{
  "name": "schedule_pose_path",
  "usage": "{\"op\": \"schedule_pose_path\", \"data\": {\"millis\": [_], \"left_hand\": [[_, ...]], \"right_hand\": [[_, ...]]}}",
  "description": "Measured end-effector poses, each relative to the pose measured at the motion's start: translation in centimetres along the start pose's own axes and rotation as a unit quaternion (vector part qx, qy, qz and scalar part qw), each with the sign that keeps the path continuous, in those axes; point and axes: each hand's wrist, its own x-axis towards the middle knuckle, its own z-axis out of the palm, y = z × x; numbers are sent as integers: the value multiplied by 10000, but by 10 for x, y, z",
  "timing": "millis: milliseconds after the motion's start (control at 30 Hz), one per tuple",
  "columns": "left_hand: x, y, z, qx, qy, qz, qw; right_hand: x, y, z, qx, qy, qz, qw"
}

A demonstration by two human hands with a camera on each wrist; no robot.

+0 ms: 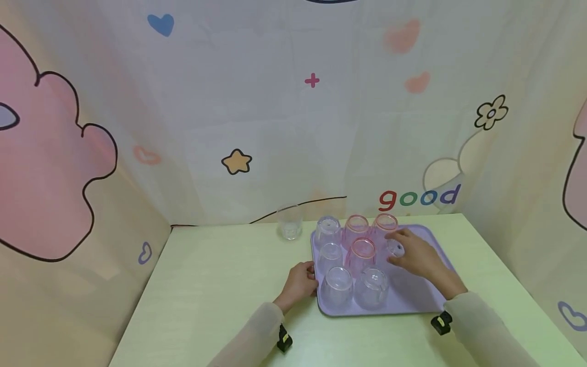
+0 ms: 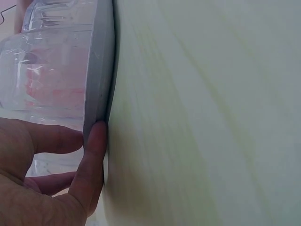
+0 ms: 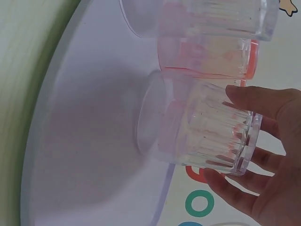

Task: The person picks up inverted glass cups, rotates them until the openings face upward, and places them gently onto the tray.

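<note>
A lilac tray (image 1: 412, 295) bears several upturned glasses, such as a clear glass (image 1: 338, 288) at its front left corner and a pink glass (image 1: 362, 255) in the middle row. My left hand (image 1: 300, 283) holds the tray's left edge; in the left wrist view its fingers (image 2: 96, 141) lie against the rim. With thumb and fingers spread around its base end, my right hand (image 1: 417, 255) grips another clear glass (image 3: 197, 127), ribbed and mouth down, over the tray's right part. This glass stands beside the pink glasses, partly hidden by the hand in the head view.
Left of the tray, near the back wall, a single clear glass (image 1: 290, 224) stands on the pale table (image 1: 220, 275). A printed cloth (image 1: 275, 117) hangs behind the table and along both sides. The tray's front right part shows bare surface.
</note>
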Motion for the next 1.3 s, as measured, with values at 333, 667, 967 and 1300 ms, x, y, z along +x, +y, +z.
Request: {"op": "schedule_pose_path", "data": {"millis": [333, 667, 967, 1300], "left_hand": [[-4, 0, -3, -45, 35, 277, 9996], [-4, -4, 3, -77, -9, -35, 10000], [-3, -6, 6, -387, -16, -33, 9992], [1, -6, 2, -249, 26, 46, 9997]], "right_hand": [[2, -3, 6, -280, 113, -136, 9995], [-1, -5, 9, -267, 180, -103, 9994], [-1, -7, 7, -293, 429, -271, 9983], [-1, -27, -6, -53, 995, -738, 9923]]}}
